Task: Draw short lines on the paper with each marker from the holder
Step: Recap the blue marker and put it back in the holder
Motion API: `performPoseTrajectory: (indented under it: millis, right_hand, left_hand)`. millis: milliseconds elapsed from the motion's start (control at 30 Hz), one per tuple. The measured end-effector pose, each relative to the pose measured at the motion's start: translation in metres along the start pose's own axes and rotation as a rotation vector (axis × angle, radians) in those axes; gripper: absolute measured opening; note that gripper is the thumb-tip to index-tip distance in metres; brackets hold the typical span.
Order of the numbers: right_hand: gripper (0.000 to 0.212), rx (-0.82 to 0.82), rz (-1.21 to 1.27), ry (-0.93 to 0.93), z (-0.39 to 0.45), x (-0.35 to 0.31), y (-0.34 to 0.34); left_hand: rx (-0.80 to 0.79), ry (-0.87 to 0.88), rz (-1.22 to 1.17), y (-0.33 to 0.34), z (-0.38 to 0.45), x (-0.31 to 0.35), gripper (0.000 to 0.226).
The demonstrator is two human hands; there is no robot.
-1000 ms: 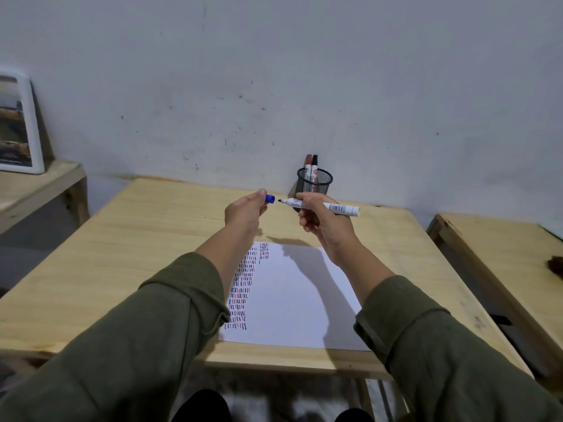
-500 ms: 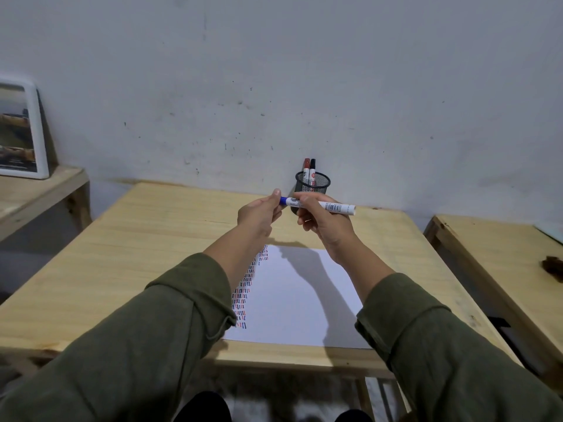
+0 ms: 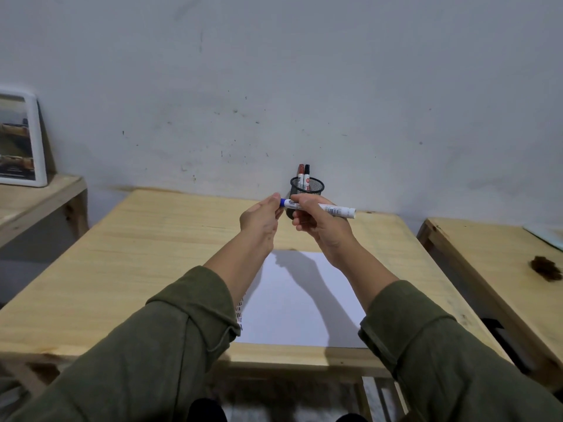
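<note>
My right hand (image 3: 321, 226) grips a white marker (image 3: 333, 209) held level above the table, its blue cap (image 3: 285, 202) pointing left. My left hand (image 3: 261, 219) pinches that blue cap, which sits on the marker's tip. Behind the hands stands a black mesh holder (image 3: 313, 187) with a red marker (image 3: 300, 175) and a black marker (image 3: 307, 175) upright in it. Below the hands lies a white paper (image 3: 301, 306) on the wooden table (image 3: 146, 254); short coloured lines show at its left edge, mostly hidden by my left sleeve.
A framed picture (image 3: 19, 138) leans on the wall on a wooden shelf at the left. A second wooden table (image 3: 499, 269) stands to the right with a dark brown clump (image 3: 547, 268) on it. A grey wall rises directly behind the holder.
My left hand brought the blue cap from apart onto the marker's tip. Both hands stayed raised in front of the holder.
</note>
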State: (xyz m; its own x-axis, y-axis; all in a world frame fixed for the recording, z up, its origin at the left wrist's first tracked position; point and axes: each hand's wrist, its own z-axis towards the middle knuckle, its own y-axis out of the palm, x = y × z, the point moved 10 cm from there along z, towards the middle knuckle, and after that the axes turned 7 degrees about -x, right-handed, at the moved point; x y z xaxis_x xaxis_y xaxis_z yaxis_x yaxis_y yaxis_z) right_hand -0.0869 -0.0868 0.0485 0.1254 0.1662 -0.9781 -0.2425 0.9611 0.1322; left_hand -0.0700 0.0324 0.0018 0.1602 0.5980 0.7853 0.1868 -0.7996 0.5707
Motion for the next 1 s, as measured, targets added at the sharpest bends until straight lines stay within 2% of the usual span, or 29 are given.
performPoseTrajectory:
  millis: [33,100,200,267,300,367,400,467,567,733,833,1000]
  right_hand:
    - [0.014,-0.05,-0.005,0.014,-0.001,-0.001,0.003]
    - [0.031,-0.14,0.036,0.047,-0.002,-0.003,0.005]
    - [0.054,-0.219,0.119,0.134,-0.002,-0.004,0.001]
    - [0.051,-0.24,0.113,0.162,0.0,-0.005,-0.004]
    - [0.041,-0.234,0.081,0.155,0.003,-0.007,-0.008]
    - [0.013,-0.17,-0.034,0.126,0.014,-0.008,-0.02]
    - [0.012,-0.13,-0.083,0.114,0.021,-0.008,-0.028]
    - [0.017,-0.052,-0.121,0.09,0.037,-0.013,-0.044]
    - [0.029,0.08,-0.198,0.054,0.065,-0.024,-0.073]
    - [0.078,0.221,-0.429,-0.024,0.111,-0.045,-0.112]
    - [0.085,0.274,-0.544,-0.059,0.138,-0.048,-0.125]
    - [0.082,0.283,-0.689,-0.058,0.166,-0.033,-0.126]
  left_hand:
    - [0.015,0.01,0.012,-0.001,0.002,0.003,0.03]
    - [0.049,0.028,0.031,-0.003,0.006,0.011,0.027]
    - [0.022,0.009,0.118,0.003,0.015,0.023,0.01]
    - [-0.062,0.016,0.232,0.018,0.022,0.031,0.009]
    - [-0.117,0.035,0.288,0.029,0.026,0.035,0.01]
    - [-0.229,0.074,0.39,0.054,0.032,0.04,0.009]
    - [-0.265,0.093,0.442,0.063,0.037,0.042,0.006]
    - [-0.277,0.146,0.56,0.075,0.048,0.046,0.009]
    - [-0.192,0.214,0.776,0.077,0.072,0.054,0.025]
    - [-0.146,0.216,1.033,0.077,0.11,0.049,0.05]
    - [-0.147,0.205,1.145,0.076,0.128,0.041,0.058]
    - [-0.169,0.221,1.257,0.074,0.146,0.028,0.063]
